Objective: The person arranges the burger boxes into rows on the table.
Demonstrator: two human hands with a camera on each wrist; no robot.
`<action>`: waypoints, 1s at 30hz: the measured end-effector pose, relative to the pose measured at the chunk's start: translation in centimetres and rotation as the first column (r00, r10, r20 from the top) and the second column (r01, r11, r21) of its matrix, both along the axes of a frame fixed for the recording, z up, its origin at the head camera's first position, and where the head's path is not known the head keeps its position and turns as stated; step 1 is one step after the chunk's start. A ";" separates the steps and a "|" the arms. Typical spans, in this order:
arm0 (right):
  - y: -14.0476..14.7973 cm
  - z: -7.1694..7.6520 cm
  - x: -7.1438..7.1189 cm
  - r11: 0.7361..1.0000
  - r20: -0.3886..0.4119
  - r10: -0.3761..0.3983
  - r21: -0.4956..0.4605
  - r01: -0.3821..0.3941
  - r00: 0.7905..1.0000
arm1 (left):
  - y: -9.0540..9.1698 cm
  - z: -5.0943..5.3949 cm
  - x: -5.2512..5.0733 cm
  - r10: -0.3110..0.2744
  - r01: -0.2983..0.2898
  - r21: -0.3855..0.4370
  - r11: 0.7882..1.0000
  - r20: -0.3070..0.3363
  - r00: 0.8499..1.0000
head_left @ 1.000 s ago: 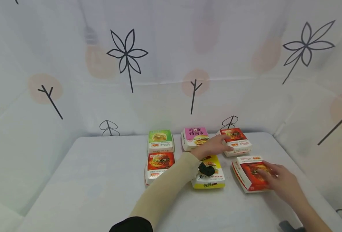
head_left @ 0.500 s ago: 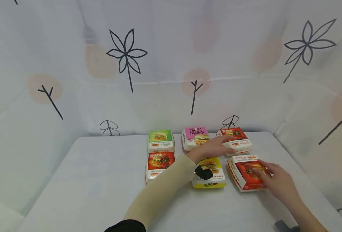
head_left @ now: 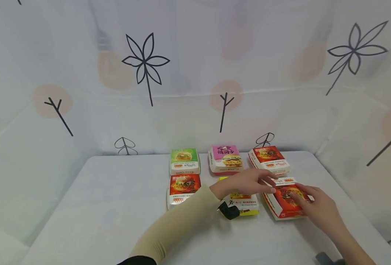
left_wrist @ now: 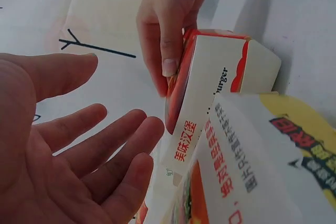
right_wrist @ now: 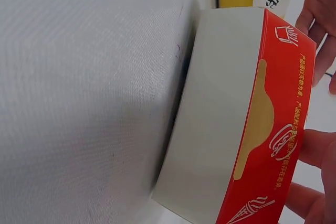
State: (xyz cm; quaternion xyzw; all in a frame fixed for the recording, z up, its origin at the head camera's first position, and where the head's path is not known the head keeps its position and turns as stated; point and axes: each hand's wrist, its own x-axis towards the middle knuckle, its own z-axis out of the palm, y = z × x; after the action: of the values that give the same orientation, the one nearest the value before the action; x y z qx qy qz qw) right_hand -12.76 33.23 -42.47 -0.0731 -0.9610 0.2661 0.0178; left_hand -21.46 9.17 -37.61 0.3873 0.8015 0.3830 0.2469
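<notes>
In the head view my left hand (head_left: 250,183) hovers over the yellow-and-white burger box (head_left: 248,206) in the front middle. Its fingers are spread and hold nothing; the left wrist view shows the palm and fingers (left_wrist: 128,135) apart from the boxes. My right hand (head_left: 321,209) holds the front right red-and-white burger box (head_left: 286,206) by its right part, thumb on the lid and fingers by the far edge. The right wrist view shows that box's white and red side (right_wrist: 220,103), lying on the table. Part of the yellow box is hidden by my left arm.
At the back stand a green box (head_left: 183,160), a pink box (head_left: 226,158) and another red box (head_left: 270,158). A further red box (head_left: 183,187) lies front left, partly behind my sleeve. A patterned cloth (head_left: 182,121) hangs behind the white table (head_left: 109,206).
My left hand has drawn back from the rear right red box toward the front one. The front right box has shifted slightly left along with my right hand, then stayed nearly still.
</notes>
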 end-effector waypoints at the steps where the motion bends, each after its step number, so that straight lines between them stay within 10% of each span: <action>1: -0.1 0.0 0.1 1.000 -0.013 0.003 -0.001 -0.003 1.000 | 0.1 0.1 0.2 -0.008 0.008 -0.004 1.000 0.001 1.000; 17: 0.8 -0.1 0.3 1.000 -0.069 0.020 -0.007 -0.020 0.997 | 0.8 -0.2 0.8 -0.079 0.036 -0.209 0.977 -0.199 0.977; 30: 1.6 -0.2 -0.3 0.992 0.088 0.117 -0.057 -0.112 0.989 | 2.6 -1.0 1.6 -0.017 -0.117 -0.289 0.950 -0.420 0.907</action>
State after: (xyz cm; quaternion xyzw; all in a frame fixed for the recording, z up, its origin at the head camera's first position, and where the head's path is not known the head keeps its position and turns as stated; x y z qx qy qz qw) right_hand -13.03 34.83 -42.68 -0.0305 -0.9561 0.2882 -0.0434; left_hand -19.91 11.78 -38.66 0.3960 0.8951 0.1680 0.1173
